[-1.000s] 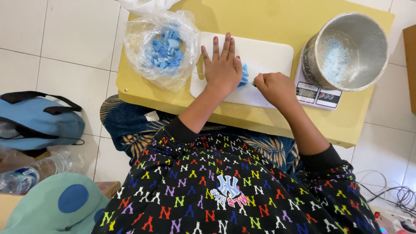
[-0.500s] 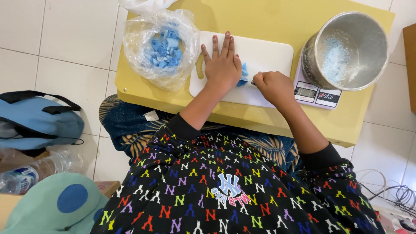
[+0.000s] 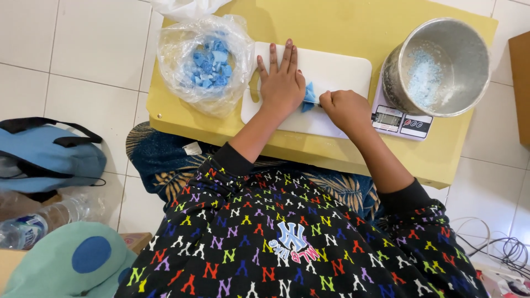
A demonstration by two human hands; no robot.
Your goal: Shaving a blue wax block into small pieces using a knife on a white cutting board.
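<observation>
A white cutting board [image 3: 342, 74] lies on a low yellow table [image 3: 441, 157]. My left hand [image 3: 281, 83] lies flat on the board, fingers spread, pressing on a blue block [image 3: 308, 95] that shows at its right edge. My right hand [image 3: 345, 107] is closed in a fist around a small blade whose thin tip touches the blue block; most of the blade is hidden. A clear plastic bag [image 3: 207, 60] with several blue chunks sits left of the board.
A metal pot [image 3: 441, 66] with blue powder stands on a small digital scale [image 3: 400, 121] at the right. On the tiled floor at left lie a blue bag [image 3: 49, 157], a plastic bottle [image 3: 33, 226] and a teal cushion [image 3: 72, 262]. Cables [image 3: 502, 248] lie at lower right.
Both hands stay on the board over the blue block; my right fist has shifted slightly against the block. Nothing else has moved.
</observation>
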